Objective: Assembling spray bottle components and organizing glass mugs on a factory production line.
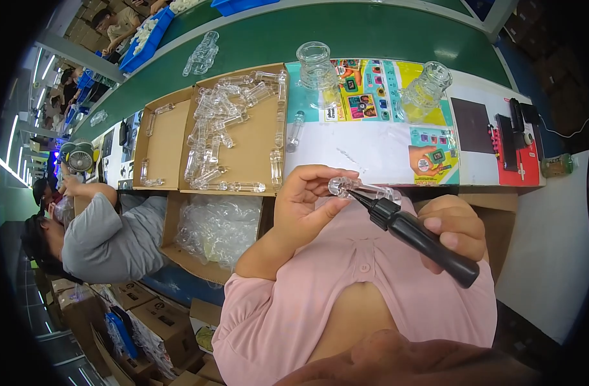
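Note:
My left hand (302,202) pinches a clear, tube-like plastic piece (383,192) by its round end, between thumb and fingers. In my right hand (460,226) is a black squeeze bottle (426,243) with a ribbed collar and a thin pointed nozzle. The nozzle tip points up and left and meets the piece's round end; whether it touches or goes inside, I cannot tell. Beyond my hands, a single clear piece (295,132) lies on the white and printed work surface (372,143), beside a cardboard tray (249,151) holding several similar clear pieces.
Two clear, ringed vessels (315,71) (426,90) stand at the back of the surface. Black items (508,141) lie on the right. Below the tray, a cardboard box (168,222) holds clear plastic bags. Another person (114,238) sits at the left, near a small fan (77,157).

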A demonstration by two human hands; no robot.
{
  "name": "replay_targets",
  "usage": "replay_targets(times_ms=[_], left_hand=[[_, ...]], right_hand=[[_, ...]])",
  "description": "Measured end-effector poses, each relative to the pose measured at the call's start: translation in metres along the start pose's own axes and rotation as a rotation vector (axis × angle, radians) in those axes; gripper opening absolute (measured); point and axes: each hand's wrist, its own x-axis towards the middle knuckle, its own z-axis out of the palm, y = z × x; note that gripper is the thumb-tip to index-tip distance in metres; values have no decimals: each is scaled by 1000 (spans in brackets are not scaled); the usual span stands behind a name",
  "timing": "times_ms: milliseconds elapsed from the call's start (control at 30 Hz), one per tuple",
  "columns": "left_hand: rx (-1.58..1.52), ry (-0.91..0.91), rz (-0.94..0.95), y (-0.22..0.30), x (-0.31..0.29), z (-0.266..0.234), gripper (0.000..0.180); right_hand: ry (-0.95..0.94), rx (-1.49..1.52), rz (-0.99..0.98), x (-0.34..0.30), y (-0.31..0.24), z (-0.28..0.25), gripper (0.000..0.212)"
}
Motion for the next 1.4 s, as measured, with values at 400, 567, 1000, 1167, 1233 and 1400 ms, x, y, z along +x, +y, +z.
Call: replay_targets(times_ms=[400, 567, 1000, 1167, 1233, 1400], left_hand=[[-289, -136, -234, 9, 2, -4, 33], [-262, -116, -194, 6, 2, -5, 33], [-40, -16, -34, 0, 0, -2, 32], [158, -23, 130, -2, 0, -3, 33], [185, -35, 158, -3, 0, -3, 34], [320, -45, 237, -6, 0, -5, 36]], right_hand=[[-9, 129, 10, -2, 4, -5, 38], [-87, 118, -94, 2, 6, -3, 40], [-21, -2, -331, 4, 10, 10, 26], [-195, -53, -282, 3, 5, 3, 38], [-39, -39, -315, 5, 7, 9, 27], [-36, -35, -277, 3, 6, 7, 28]])
